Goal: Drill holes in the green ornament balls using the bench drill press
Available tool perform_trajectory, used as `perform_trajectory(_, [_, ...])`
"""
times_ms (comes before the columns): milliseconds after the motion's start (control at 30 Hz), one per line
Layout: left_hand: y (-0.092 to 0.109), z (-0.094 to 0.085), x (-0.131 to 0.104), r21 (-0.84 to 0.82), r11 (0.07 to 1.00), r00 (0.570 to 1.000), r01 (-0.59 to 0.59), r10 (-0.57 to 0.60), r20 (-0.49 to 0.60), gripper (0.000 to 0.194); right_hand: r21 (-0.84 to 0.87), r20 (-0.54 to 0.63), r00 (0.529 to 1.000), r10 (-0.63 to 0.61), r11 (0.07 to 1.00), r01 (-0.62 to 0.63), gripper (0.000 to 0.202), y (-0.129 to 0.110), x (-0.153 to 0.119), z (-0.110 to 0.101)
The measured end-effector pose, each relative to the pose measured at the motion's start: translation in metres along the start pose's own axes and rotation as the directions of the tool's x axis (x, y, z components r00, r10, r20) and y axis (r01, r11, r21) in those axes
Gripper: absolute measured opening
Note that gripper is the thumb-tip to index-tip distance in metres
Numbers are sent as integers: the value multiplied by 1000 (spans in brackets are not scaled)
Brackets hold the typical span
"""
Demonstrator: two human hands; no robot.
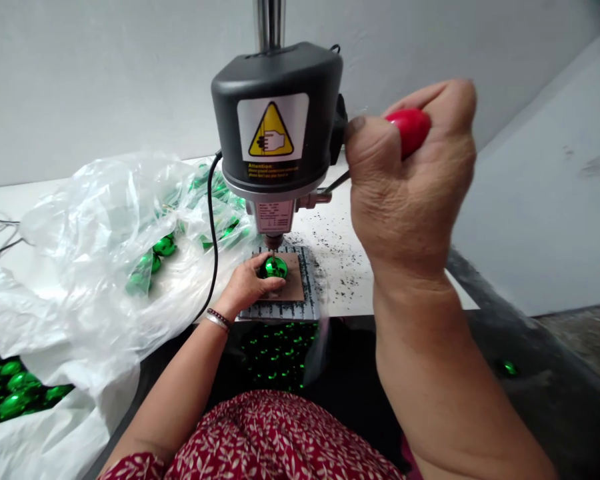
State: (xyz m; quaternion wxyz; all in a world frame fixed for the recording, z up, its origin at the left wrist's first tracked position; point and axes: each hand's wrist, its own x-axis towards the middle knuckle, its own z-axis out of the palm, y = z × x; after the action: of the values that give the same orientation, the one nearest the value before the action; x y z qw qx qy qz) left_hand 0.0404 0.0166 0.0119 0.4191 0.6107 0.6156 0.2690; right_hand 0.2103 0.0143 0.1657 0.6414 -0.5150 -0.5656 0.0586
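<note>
Near table edge [350, 308], left fingers [271, 285] around ball [277, 269]

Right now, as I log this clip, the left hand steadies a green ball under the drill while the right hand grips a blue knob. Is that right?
Not quite: the knob is red, as the head view shows. The right hand does grip it, and the left hand steadies a green ball under the drill.

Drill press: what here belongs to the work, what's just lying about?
In use:
drill press
left hand, holding green ball
right hand, gripping red knob
brown board
probably bagged green balls

Apparently lying about:
black wire, far left
dark specks
lone green item, lower right
</note>
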Motion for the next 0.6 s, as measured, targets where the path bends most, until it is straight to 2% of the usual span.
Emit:
perform_trajectory(300, [-1, 1, -2, 9, 1000, 1000, -28, 28, 13, 61, -120, -90, 987, -133, 985, 122, 19, 12, -18, -6])
perform_trajectory(467, [-5, 3, -1, 13, 999, 999, -41, 41, 0, 60, -228, -137, 945, -298, 938, 263, 13, 26, -32, -6])
perform_trajectory(600, [-8, 4, -1, 25, 998, 999, -49, 49, -6, 60, -254, -141, 913, -382, 906, 340, 8, 34, -39, -7])
